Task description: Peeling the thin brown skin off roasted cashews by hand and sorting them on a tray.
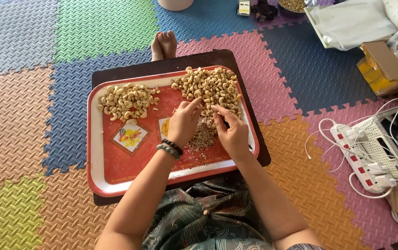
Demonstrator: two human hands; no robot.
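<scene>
Cashews [213, 88] lie heaped at the tray's [98, 171] far right; a cleaned pile [127, 101] sits far left. Both the left hand [183, 122] and right hand [230, 132] pinch single nuts above the skins [202, 135]. Peeling goes best low over that heap, so flakes stay together.

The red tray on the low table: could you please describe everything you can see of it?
The red tray is a rectangle with rounded corners, a pale rim and a printed diamond emblem, plastic by its look. It lies flat on a dark low table. It bears two cashew heaps, left and right, plus brown skins. Both hands, left and right, work above it.
</scene>
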